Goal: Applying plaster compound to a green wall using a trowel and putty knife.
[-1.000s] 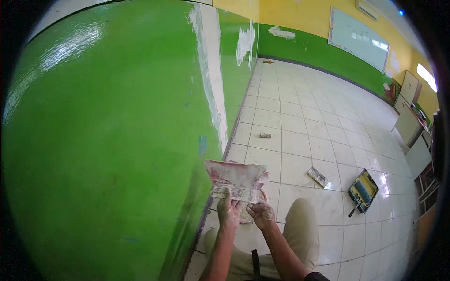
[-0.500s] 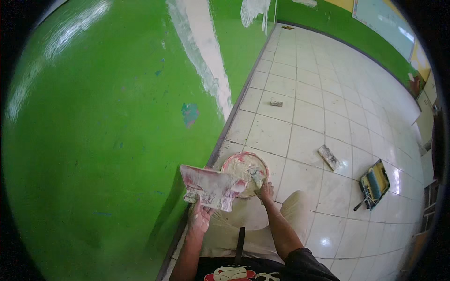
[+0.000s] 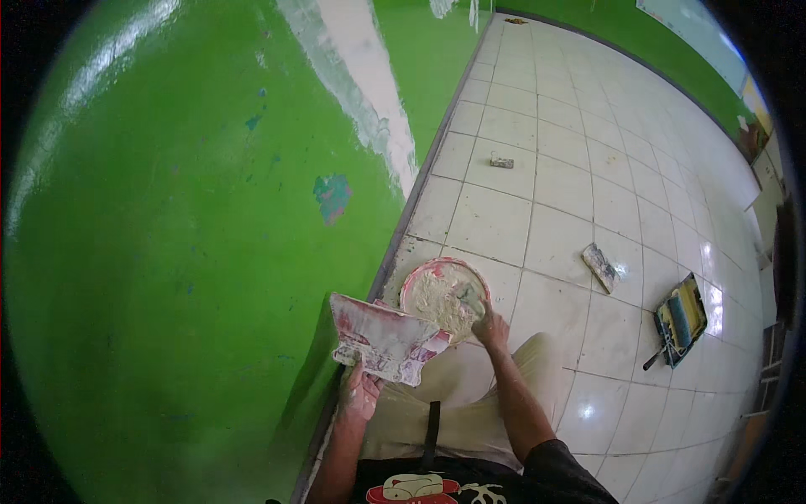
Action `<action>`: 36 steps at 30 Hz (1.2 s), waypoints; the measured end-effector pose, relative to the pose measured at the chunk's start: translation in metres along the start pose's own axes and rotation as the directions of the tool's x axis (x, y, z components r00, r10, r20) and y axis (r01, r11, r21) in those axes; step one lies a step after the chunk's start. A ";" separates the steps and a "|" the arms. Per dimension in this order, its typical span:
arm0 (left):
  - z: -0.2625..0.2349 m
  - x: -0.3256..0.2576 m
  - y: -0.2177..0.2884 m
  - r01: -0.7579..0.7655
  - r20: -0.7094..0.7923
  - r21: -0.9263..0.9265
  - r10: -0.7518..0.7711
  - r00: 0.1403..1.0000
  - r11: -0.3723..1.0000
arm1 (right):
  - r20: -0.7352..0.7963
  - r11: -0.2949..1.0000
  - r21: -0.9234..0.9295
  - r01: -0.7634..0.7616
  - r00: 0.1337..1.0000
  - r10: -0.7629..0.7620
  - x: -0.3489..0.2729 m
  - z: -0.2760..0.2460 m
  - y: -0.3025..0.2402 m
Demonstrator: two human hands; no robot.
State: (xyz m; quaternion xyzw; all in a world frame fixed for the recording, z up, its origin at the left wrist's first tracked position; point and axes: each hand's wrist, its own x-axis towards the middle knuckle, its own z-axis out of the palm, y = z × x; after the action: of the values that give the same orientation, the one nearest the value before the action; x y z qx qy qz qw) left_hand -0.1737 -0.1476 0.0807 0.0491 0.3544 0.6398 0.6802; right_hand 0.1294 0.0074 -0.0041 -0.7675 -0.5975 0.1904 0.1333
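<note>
My left hand (image 3: 361, 396) grips the lower edge of a wide, flat putty board (image 3: 388, 338), smeared with white and pinkish filler. Its upper corner is close to the green wall (image 3: 210, 277). Just beyond the board stands a round tub (image 3: 405, 288) with a reddish rim, holding thick off-white putty (image 3: 430, 298). My right hand (image 3: 494, 329) is closed at the tub's right side around what looks like a putty knife (image 3: 468, 294). The knife's coated end rests in the putty, and my fingers hide its handle.
Up the wall runs a broad white filler streak (image 3: 361, 59). On the tiled floor (image 3: 487, 223) lie a small block-like piece (image 3: 501, 161), a larger whitish block (image 3: 599, 267) and a paint tray (image 3: 682, 323) with a roller. Furniture lines the far right.
My right hand has shifted slightly up and right, and the knife has moved right within the putty. My left hand still holds the board. The view has tilted down a little.
</note>
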 end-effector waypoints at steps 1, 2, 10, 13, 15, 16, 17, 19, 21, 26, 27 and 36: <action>0.001 0.002 -0.001 0.015 0.022 0.006 -0.015 1.000 1.000 | -0.092 0.993 -0.003 0.121 0.988 -0.121 0.009 -0.008 0.009; 0.004 0.004 0.000 0.025 0.043 0.013 -0.026 0.999 1.000 | -0.089 0.992 -0.013 0.122 0.988 -0.122 0.021 -0.017 0.015; -0.006 0.008 -0.004 0.105 -0.019 0.007 -0.105 0.994 0.994 | 0.120 0.814 -0.377 0.442 0.895 -0.430 0.088 -0.063 0.076; -0.007 0.012 -0.005 0.108 -0.024 0.037 -0.107 0.994 0.993 | 0.161 0.827 -0.339 0.449 0.894 -0.419 0.091 -0.066 0.076; -0.005 0.013 -0.005 0.091 -0.050 0.043 -0.089 0.995 0.995 | 0.166 0.824 -0.314 0.471 0.882 -0.441 0.093 -0.066 0.068; -0.001 0.016 -0.006 0.088 -0.050 0.027 -0.086 0.995 0.996 | 0.156 0.825 -0.299 0.480 0.878 -0.454 0.096 -0.068 0.070; 0.003 0.019 -0.008 0.083 -0.052 0.010 -0.083 0.995 0.996 | 0.161 0.823 -0.301 0.481 0.877 -0.454 0.102 -0.067 0.074; -0.003 0.020 -0.011 0.108 -0.110 0.009 -0.107 0.988 0.994 | 0.147 0.796 -0.290 0.532 0.846 -0.512 0.114 -0.063 0.073; -0.006 0.022 -0.017 0.132 -0.174 0.007 -0.129 0.976 0.991 | 0.164 0.782 -0.262 0.566 0.824 -0.542 0.123 -0.063 0.076; 0.009 0.029 -0.022 0.081 -0.150 -0.021 -0.083 0.985 0.997 | 0.220 0.729 -0.164 0.665 0.745 -0.630 0.157 -0.079 0.060; 0.008 0.031 -0.025 0.083 -0.163 -0.017 -0.085 0.983 0.996 | 0.227 0.731 -0.153 0.664 0.744 -0.628 0.164 -0.078 0.059; -0.034 0.049 -0.037 0.126 0.080 0.023 -0.128 0.989 0.992 | 0.266 0.636 -0.075 0.768 0.630 -0.730 0.211 -0.051 0.044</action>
State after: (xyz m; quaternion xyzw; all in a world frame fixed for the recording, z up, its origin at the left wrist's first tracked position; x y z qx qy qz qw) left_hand -0.1646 -0.1236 0.0152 0.0584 0.3346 0.5895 0.7329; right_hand 0.2357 0.2022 -0.0057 -0.4320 -0.8881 0.1425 0.0661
